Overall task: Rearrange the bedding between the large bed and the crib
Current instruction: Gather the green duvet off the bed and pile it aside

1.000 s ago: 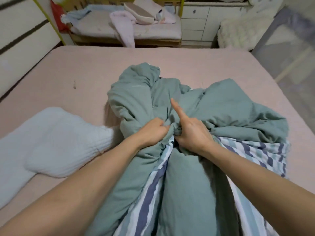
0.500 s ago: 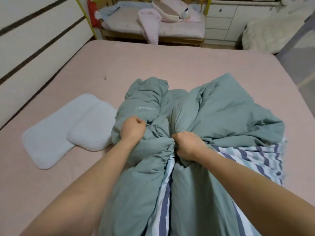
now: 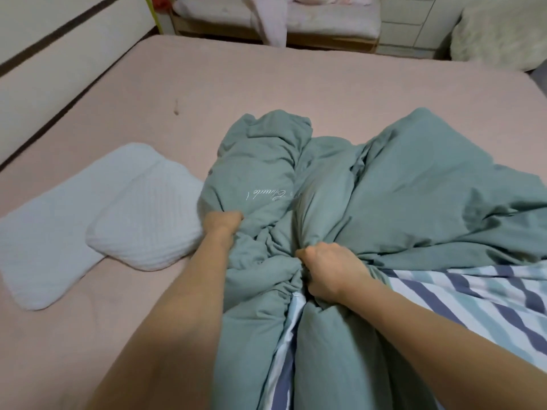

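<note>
1. Head view: a crumpled sage-green quilt (image 3: 384,202), its blue-and-white striped underside showing, lies heaped on the large bed's pink fitted sheet (image 3: 266,84).
2. Left hand (image 3: 222,224) is clenched round a fold at the quilt's left edge; right hand (image 3: 331,269) is fisted in bunched fabric at its middle.
3. Two white textured pillows (image 3: 142,229) lie just left of the quilt.
4. Beyond the bed's far edge stands the wooden crib (image 3: 325,42), a pale pink blanket (image 3: 270,25) draped over its side.
</note>
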